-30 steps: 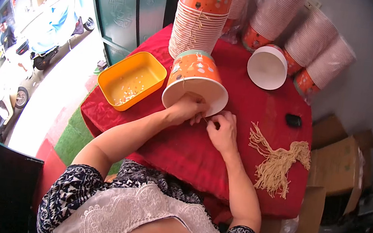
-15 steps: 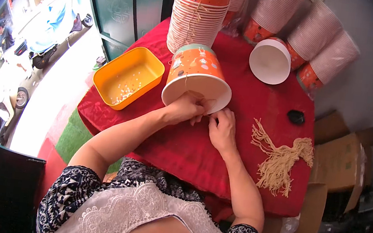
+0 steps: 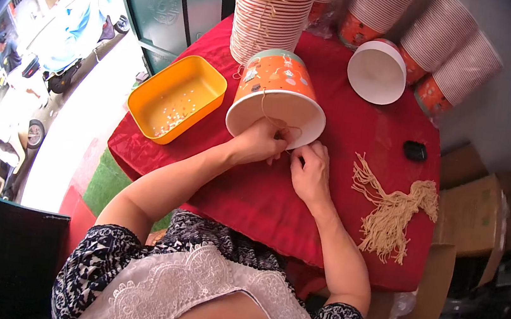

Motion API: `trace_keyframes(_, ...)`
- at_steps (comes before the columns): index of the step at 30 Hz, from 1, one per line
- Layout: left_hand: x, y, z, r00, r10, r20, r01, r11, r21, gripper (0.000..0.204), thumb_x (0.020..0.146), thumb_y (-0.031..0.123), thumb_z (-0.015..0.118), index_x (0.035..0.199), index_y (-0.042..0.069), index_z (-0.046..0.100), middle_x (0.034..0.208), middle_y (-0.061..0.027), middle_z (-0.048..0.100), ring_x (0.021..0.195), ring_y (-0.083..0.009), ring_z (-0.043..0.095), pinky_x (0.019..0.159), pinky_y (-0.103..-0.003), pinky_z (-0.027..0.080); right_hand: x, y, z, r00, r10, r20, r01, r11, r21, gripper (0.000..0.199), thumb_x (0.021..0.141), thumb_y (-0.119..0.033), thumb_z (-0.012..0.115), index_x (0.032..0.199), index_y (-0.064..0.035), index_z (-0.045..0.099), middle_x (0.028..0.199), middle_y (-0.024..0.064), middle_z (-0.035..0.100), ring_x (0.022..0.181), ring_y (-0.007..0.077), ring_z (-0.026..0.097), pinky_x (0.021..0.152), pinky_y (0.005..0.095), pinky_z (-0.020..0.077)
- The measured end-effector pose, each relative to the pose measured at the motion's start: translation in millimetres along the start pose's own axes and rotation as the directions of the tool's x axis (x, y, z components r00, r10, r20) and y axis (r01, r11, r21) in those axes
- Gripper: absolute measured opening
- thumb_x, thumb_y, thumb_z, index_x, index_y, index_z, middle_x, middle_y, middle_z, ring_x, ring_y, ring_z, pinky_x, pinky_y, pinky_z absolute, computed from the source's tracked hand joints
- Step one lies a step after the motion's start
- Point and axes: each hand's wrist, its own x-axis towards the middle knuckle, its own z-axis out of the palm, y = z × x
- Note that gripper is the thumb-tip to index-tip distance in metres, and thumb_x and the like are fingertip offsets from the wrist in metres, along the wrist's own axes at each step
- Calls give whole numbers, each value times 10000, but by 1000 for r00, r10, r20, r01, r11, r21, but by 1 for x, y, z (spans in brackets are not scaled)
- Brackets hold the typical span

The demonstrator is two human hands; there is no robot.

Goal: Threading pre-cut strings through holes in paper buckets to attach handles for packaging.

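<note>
An orange paper bucket (image 3: 290,82) with printed figures lies on its side on the red cloth, its white open mouth facing me. A thin beige string (image 3: 263,104) hangs over the rim and loops across the mouth. My left hand (image 3: 260,141) is at the lower part of the mouth, fingers closed in a pinch on the string. Just beside the bottom rim, my right hand (image 3: 311,171) has thumb and fingers pinched together; what they hold, if anything, is too small to make out. A bundle of beige strings (image 3: 399,212) lies to the right.
A yellow plastic tub (image 3: 137,113) with small white bits stands at the left. Behind the bucket rises a tall stack of paper buckets (image 3: 268,27); more stacks (image 3: 440,32) lean at the back right. Another bucket (image 3: 376,72) lies near them, and a small black object (image 3: 415,151) sits at the right.
The view has shifted slightly. Both hands stay at the bucket's lower rim, and the string now makes a wider loop across the mouth near my left hand.
</note>
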Motion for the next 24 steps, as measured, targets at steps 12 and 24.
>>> trace_keyframes(12, 0, -7, 1, 997, 72, 20, -74, 990, 117, 39, 798, 2, 572, 806, -36, 569, 641, -103, 576, 519, -159, 586, 442, -308, 472, -1, -1, -2, 999, -32, -8, 32, 999, -25, 72, 781, -23, 632, 839, 12, 610, 893, 178, 569, 887, 375, 535, 802, 479, 437)
trace_keyframes(24, 10, -28, 5, 939, 333, 88, -336, 834, 438, 64, 735, 2, 617, 794, -22, 618, 781, -193, 648, 748, -345, 641, 667, -412, 495, -1, -15, 3, 992, 122, -38, -121, 992, 38, 90, 869, -95, 623, 875, -6, 620, 765, 187, 663, 735, 378, 658, 620, 442, 502)
